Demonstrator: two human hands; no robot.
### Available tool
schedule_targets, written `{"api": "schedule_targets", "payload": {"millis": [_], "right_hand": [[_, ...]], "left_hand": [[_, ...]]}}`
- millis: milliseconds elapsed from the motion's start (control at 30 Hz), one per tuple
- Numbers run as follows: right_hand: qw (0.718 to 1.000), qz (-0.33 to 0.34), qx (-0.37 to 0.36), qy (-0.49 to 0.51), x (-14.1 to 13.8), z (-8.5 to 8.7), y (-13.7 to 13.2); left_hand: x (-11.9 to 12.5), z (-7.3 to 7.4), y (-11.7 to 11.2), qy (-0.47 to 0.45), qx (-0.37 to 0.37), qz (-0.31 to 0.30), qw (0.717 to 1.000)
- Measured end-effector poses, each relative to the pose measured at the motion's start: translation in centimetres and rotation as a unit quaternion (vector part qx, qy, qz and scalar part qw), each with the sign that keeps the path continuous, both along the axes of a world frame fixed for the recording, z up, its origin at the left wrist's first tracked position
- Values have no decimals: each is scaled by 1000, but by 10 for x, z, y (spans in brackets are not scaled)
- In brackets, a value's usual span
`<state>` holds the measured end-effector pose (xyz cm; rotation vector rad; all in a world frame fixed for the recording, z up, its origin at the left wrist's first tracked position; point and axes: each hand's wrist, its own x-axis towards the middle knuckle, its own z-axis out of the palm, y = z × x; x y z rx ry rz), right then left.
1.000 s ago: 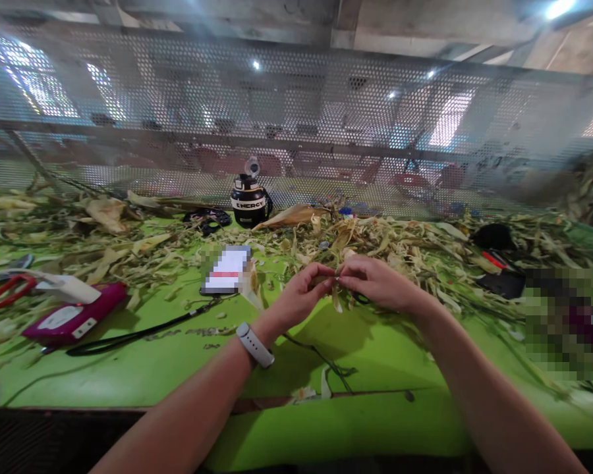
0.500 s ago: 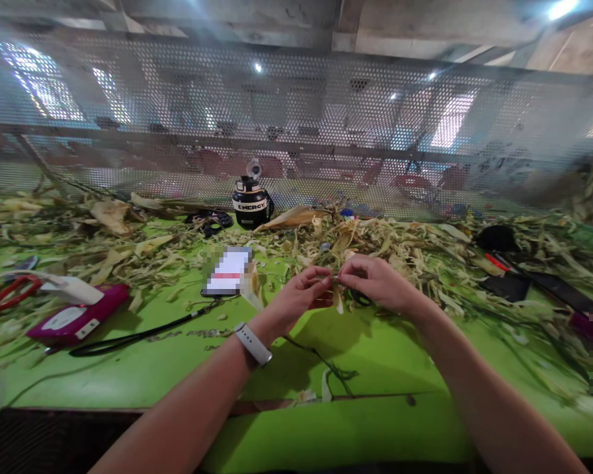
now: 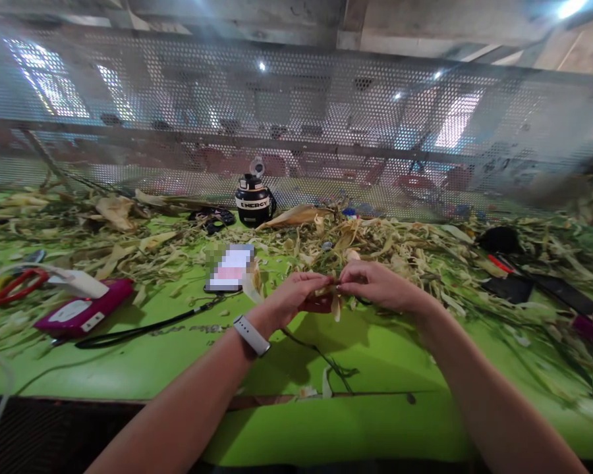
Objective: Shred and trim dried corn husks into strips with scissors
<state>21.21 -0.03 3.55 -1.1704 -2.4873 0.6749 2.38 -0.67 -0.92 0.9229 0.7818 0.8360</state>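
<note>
My left hand [image 3: 302,294], with a pale watch strap [image 3: 252,334] at the wrist, is closed in a pinch over the table. Against its fingertips, my right hand [image 3: 373,284] is closed with thumb and forefinger together. Between them is a small piece of corn husk [image 3: 337,308], a pale strip of which hangs down. Most of the piece is hidden by the fingers. Below my left wrist a thin dark stem [image 3: 316,353] runs down to the right; whether it joins the held piece I cannot tell. A curled husk [image 3: 252,286] stands beside my left hand.
Dried husk strips [image 3: 390,243] litter the green table [image 3: 178,368]. A phone [image 3: 232,266], a purple power block [image 3: 86,309] with a charger, and red-handled scissors [image 3: 22,286] lie left. A black bottle [image 3: 254,204] stands before a perforated metal screen [image 3: 306,131]. Dark items [image 3: 507,286] lie right.
My left fingers have turned and closed over the husk piece; my right hand has dipped slightly and stays pinched beside them. The view has shifted a little.
</note>
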Motion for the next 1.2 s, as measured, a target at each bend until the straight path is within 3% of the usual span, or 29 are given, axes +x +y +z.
{"api": "schedule_targets", "payload": {"millis": [267, 500, 633, 733, 833, 1067, 1200], "right_hand": [[1000, 4, -11, 0, -1, 1, 0], [994, -10, -66, 83, 1, -4, 5], [990, -69, -68, 106, 0, -10, 7], [983, -92, -29, 158, -3, -13, 7], [979, -61, 19, 193, -6, -15, 7], [953, -40, 248, 168, -14, -20, 5], [944, -32, 283, 163, -16, -21, 2]], "left_hand": [[0, 3, -2, 40, 21, 0, 999], [0, 5, -3, 3, 24, 6, 1000], [-1, 6, -2, -6, 37, 24, 999], [0, 5, -1, 2, 44, 42, 998], [1, 5, -1, 8, 49, 31, 998], [0, 5, 0, 14, 58, 41, 997], [-2, 6, 2, -2, 63, 59, 996]]}}
